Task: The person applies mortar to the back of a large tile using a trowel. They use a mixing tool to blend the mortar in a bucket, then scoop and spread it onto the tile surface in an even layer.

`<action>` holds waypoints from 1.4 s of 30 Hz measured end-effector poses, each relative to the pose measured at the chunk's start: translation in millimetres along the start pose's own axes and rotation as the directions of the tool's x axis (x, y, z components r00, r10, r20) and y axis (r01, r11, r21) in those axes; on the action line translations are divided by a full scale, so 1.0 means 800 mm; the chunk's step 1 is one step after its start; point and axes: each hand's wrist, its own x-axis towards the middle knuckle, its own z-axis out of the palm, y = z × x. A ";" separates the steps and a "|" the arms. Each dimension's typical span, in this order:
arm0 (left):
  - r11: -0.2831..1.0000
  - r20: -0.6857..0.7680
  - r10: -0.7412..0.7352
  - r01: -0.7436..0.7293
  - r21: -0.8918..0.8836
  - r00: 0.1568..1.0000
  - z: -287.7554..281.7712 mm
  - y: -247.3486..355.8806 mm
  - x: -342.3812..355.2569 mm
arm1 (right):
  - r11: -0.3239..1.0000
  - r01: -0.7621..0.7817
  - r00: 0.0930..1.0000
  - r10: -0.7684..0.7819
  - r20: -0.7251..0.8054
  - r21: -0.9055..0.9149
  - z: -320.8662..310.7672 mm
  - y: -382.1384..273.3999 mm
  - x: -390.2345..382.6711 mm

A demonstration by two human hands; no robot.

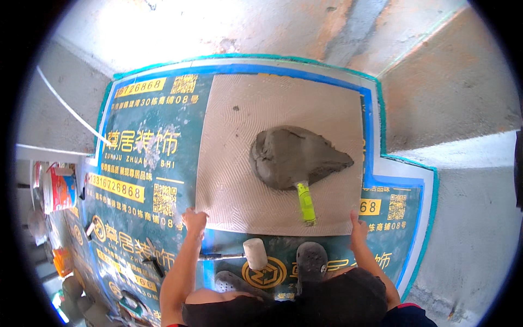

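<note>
A large beige tile [229, 180] lies in front of me with its finely ridged face up. My left hand [195, 222] is closed on its near left corner. At the near right corner my right hand [358, 230] grips the edge, thumb up along the side and the other fingers mostly hidden. A heap of wet grey mortar [294, 158] sits right of the middle of the tile, drawn to a point on its right. Out of the heap's near side sticks a yellow-green handle [306, 204], smeared with mortar; whatever it joins is buried.
A white-headed mallet [255, 254] lies between my grey clogs [311, 261]. Printed green protective sheeting [136, 114], edged with blue tape, covers the floor. Bare walls [457, 92] stand behind and right. At far left are a bucket [61, 188] and a dark-handled tool [155, 259].
</note>
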 end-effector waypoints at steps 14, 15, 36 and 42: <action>0.949 0.350 0.001 0.109 -0.295 0.937 -0.018 -0.011 0.029 | 0.781 -0.386 0.786 0.000 0.619 0.490 -0.043 -0.007 0.026; 0.946 0.352 0.036 0.082 -0.315 0.935 -0.023 -0.029 0.038 | 0.785 -0.380 0.797 0.008 0.604 0.490 -0.046 -0.012 0.022; 0.489 0.277 0.828 -0.870 0.070 0.488 0.046 -0.074 -0.156 | 0.878 -0.383 0.709 0.079 0.701 0.288 -0.082 -0.027 0.008; 0.778 0.281 0.627 -0.570 -0.262 0.727 0.104 -0.045 -0.220 | 0.869 -0.404 0.731 0.120 0.671 0.285 -0.074 -0.041 -0.007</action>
